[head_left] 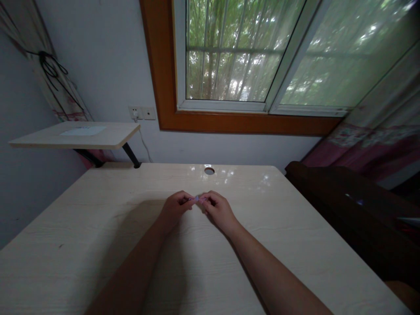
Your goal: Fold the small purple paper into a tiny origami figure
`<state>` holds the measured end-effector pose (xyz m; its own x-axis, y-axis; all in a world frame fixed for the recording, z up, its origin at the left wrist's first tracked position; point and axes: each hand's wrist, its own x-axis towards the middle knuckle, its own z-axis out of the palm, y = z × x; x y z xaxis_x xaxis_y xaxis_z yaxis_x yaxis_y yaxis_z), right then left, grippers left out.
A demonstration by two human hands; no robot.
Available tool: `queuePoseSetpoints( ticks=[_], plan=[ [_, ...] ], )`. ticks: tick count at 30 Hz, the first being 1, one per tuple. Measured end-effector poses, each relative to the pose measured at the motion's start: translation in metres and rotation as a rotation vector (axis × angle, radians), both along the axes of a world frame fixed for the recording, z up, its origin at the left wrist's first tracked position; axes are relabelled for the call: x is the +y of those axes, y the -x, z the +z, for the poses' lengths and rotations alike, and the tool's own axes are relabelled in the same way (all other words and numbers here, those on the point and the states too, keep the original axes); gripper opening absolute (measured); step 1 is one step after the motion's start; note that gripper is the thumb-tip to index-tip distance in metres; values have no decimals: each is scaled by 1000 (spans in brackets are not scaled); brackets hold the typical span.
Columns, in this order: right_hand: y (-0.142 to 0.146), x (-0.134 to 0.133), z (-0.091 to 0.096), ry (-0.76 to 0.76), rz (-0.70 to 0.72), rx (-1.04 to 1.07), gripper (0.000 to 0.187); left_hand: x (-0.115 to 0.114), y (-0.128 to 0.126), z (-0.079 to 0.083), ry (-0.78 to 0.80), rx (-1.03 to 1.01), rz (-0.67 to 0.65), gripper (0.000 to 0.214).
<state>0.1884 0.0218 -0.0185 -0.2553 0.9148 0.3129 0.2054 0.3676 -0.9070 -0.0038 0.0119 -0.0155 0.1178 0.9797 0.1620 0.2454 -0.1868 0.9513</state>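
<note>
Between my two hands, just above the pale desk [210, 262], is a tiny pink-purple thing with a bluish middle, which looks like a twist-wrapped candy [197, 198]. My left hand [176, 205] pinches its left end between thumb and fingers. Its right end is pinched the same way by my right hand [219, 208]. The bluish middle shows in the narrow gap between the fingertips, while the ends are mostly covered. At this size the fine details cannot be made out.
A round cable hole [209, 171] lies beyond my hands near the desk's back edge. At the back left a raised shelf [114, 136] on black legs bears a white paper [83, 131]. Dark furniture [348, 210] stands along the right side. Behind is a window [243, 105].
</note>
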Motion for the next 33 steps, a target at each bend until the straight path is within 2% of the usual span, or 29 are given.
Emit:
queuePoseSetpoints(
  ticks=[17, 26, 33],
  plan=[
    [1, 1, -2, -9, -19, -4, 22, 1, 2, -1, -27, 46, 26, 27],
    [0, 0, 0, -8, -41, 13, 23, 0, -1, 4, 13, -69, 26, 24],
    [2, 0, 0, 7, -27, 64, 27, 0, 0, 2, -51, -49, 62, 22]
  ],
)
